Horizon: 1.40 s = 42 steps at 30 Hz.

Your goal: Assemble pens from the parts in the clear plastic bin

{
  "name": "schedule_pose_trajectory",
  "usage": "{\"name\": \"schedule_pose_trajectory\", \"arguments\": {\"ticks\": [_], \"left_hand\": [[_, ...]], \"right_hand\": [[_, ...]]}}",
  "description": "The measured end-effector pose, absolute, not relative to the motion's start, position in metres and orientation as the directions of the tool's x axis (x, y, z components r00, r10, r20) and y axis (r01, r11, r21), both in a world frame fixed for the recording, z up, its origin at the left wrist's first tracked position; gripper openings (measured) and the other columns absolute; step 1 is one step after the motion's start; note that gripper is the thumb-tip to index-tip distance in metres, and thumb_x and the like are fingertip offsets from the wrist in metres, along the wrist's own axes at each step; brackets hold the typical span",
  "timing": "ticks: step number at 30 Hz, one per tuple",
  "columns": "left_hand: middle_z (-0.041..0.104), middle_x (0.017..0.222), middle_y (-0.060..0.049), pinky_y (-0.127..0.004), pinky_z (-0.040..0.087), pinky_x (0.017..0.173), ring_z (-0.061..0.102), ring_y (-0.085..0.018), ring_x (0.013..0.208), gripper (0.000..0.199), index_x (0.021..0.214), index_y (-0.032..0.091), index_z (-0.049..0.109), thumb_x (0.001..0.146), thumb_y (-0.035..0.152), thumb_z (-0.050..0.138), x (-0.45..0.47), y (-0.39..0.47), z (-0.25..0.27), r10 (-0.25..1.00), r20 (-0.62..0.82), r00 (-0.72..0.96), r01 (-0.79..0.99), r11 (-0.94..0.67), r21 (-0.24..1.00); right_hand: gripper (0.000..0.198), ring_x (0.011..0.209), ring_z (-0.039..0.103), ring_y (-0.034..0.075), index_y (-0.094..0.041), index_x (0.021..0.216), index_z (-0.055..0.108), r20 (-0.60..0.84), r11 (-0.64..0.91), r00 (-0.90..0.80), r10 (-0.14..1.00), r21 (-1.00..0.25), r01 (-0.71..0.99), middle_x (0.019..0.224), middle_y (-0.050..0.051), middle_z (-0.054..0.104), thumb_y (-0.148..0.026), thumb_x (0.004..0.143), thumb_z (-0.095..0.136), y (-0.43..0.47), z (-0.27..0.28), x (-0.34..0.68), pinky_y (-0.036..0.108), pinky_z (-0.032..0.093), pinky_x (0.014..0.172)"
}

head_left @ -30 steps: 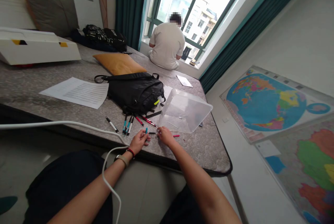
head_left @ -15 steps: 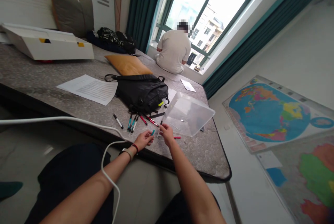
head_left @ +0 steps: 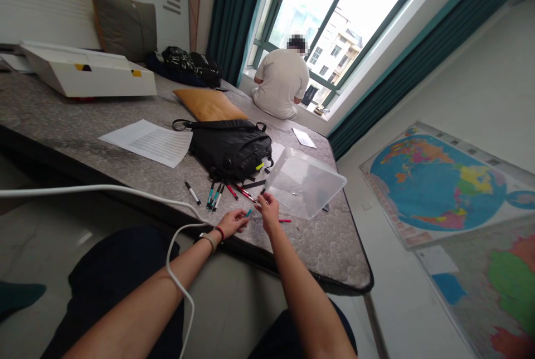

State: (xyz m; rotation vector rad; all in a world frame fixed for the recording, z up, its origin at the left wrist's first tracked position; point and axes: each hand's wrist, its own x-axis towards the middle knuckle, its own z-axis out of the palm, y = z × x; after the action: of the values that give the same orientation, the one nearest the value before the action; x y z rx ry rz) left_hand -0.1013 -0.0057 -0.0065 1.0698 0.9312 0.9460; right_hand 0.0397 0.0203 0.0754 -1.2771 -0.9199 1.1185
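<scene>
Over the mattress edge my left hand [head_left: 234, 221] is closed on a slim teal pen piece [head_left: 249, 213] that pokes out toward my right hand. Beside it, my right hand [head_left: 268, 209] is pinched, its fingertips around a thin piece with a dark end, too small to name. The two hands are close but apart. A white-and-black pen [head_left: 193, 193] lies left of them, then several teal and white pens [head_left: 215, 197]. A red pen [head_left: 231, 191] is near the backpack. Another red pen [head_left: 285, 221] lies partly hidden behind my right hand.
A clear plastic bin [head_left: 307, 189] lies tilted right of my hands on the mattress [head_left: 334, 253]. Behind are a black backpack [head_left: 232, 150], printed paper [head_left: 150, 141], an orange envelope [head_left: 211, 104] and a white box [head_left: 104, 80]. A white cable [head_left: 169, 258] crosses my left forearm. A person [head_left: 281, 83] sits by the window.
My view has shifted slightly, so the scene sits a little farther right. My hands stay close together with small finger movements, and more of the teal piece shows.
</scene>
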Motion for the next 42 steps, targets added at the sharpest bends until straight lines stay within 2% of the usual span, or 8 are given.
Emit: {"name": "schedule_pose_trajectory", "arguments": {"ticks": [7,13,17,24,31,37,42], "left_hand": [[0.068,0.072,-0.001,-0.024,0.054,0.054,0.069,-0.017,0.069,0.043,0.092,0.018,0.063,0.067,0.049,0.079,-0.101,-0.004,-0.01,0.933,-0.151,0.325,-0.152,0.209,0.966],[0.067,0.072,-0.001,-0.023,0.053,0.051,0.069,-0.017,0.069,0.042,0.092,0.017,0.063,0.068,0.049,0.078,-0.1,-0.005,-0.005,0.939,-0.156,0.308,-0.161,0.213,0.964],[0.067,0.073,-0.002,-0.022,0.053,0.051,0.069,-0.017,0.069,0.042,0.091,0.017,0.064,0.067,0.047,0.079,-0.101,-0.006,-0.003,0.936,-0.155,0.317,-0.174,0.218,0.96],[0.067,0.072,-0.002,-0.021,0.05,0.05,0.068,-0.016,0.067,0.042,0.095,0.016,0.064,0.068,0.045,0.078,-0.101,-0.007,-0.003,0.938,-0.143,0.314,-0.178,0.207,0.962],[0.068,0.076,-0.003,-0.02,0.049,0.052,0.066,-0.014,0.065,0.039,0.097,0.016,0.066,0.072,0.046,0.073,-0.102,-0.008,-0.001,0.928,-0.146,0.343,-0.161,0.211,0.964],[0.07,0.079,-0.006,-0.024,0.053,0.056,0.069,-0.017,0.071,0.039,0.09,0.015,0.067,0.075,0.052,0.069,-0.104,-0.005,0.0,0.915,-0.161,0.37,-0.135,0.224,0.965],[0.07,0.078,-0.007,-0.025,0.054,0.056,0.069,-0.018,0.071,0.044,0.089,0.014,0.066,0.076,0.055,0.067,-0.107,-0.003,0.003,0.902,-0.178,0.393,-0.111,0.239,0.965]], "right_hand": [[0.033,0.077,0.059,0.014,-0.021,0.089,0.06,-0.078,-0.039,0.274,0.959,-0.988,-0.148,0.089,0.0,0.061,-0.038,0.067,0.077,0.017,0.071,0.038,0.027,0.055,0.066],[0.028,0.075,0.061,0.015,-0.019,0.086,0.066,-0.123,-0.118,0.183,0.976,-0.992,-0.036,0.078,-0.001,0.064,-0.034,0.065,0.077,0.005,0.064,0.036,0.025,0.051,0.064],[0.026,0.072,0.062,0.015,-0.018,0.081,0.065,-0.181,-0.171,0.128,0.975,-0.982,-0.081,0.078,0.0,0.066,-0.035,0.065,0.076,-0.006,0.059,0.036,0.028,0.053,0.066],[0.028,0.08,0.068,0.018,-0.016,0.087,0.068,-0.29,-0.293,-0.04,0.956,-0.938,-0.184,0.09,0.006,0.071,-0.034,0.067,0.077,-0.008,0.068,0.041,0.032,0.054,0.075],[0.031,0.078,0.064,0.016,-0.017,0.088,0.068,-0.292,-0.308,-0.102,0.951,-0.923,-0.232,0.089,0.004,0.07,-0.037,0.067,0.08,-0.01,0.058,0.046,0.029,0.052,0.074],[0.032,0.075,0.062,0.015,-0.018,0.088,0.068,-0.293,-0.314,-0.117,0.949,-0.913,-0.26,0.084,0.002,0.068,-0.038,0.067,0.082,-0.004,0.046,0.047,0.029,0.051,0.074],[0.032,0.067,0.059,0.013,-0.016,0.086,0.068,-0.306,-0.338,-0.152,0.94,-0.897,-0.285,0.078,0.001,0.067,-0.038,0.067,0.083,0.002,0.039,0.045,0.027,0.049,0.066]]}}
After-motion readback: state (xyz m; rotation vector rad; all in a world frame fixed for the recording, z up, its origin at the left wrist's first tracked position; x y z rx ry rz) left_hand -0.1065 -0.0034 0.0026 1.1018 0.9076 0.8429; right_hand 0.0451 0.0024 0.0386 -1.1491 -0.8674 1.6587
